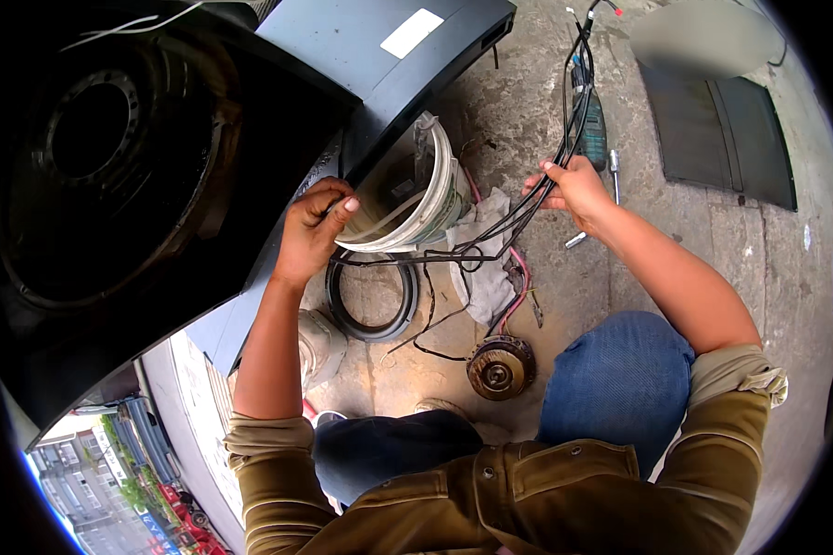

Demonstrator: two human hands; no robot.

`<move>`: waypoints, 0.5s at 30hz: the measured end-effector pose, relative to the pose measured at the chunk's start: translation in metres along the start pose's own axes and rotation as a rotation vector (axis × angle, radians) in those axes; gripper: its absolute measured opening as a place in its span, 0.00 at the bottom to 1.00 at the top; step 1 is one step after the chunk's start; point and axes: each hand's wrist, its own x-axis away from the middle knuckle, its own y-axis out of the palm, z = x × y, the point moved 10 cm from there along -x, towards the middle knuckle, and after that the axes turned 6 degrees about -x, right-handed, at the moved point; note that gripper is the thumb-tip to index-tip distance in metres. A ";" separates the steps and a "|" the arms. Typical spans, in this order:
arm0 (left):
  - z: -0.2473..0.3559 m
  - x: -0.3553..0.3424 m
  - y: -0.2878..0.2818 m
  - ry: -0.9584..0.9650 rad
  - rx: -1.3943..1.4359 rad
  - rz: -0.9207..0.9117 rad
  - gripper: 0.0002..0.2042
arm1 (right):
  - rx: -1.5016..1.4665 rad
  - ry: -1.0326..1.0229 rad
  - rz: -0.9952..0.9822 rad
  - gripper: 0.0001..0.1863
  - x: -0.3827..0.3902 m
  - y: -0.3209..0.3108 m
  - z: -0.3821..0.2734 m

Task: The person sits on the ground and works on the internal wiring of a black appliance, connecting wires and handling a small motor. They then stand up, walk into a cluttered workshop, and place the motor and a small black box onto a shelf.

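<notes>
My right hand (578, 192) is closed around a bundle of black cables (572, 116). The bundle rises to loose ends at the top, one with a red tip, and its lower strands sag left across the front of a white bucket (449, 185). My left hand (315, 229) is raised left of the bucket, thumb and fingers pinched together near the edge of a large dark housing (278, 120). What they pinch, if anything, is too small to make out. Below the cables, a round motor (500, 367) lies on the floor by a pink cable (525, 282).
A black rubber ring (409, 310) lies below the bucket, and a crumpled grey rag (491, 287) right of it. Beyond my right hand are a teal power tool (594, 134) and a metal socket wrench (615, 166). A dark flat panel (685, 129) lies at the far right.
</notes>
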 end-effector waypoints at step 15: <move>0.050 -0.033 0.054 -0.121 -0.452 0.032 0.11 | -0.261 0.150 -0.305 0.08 -0.038 0.012 0.089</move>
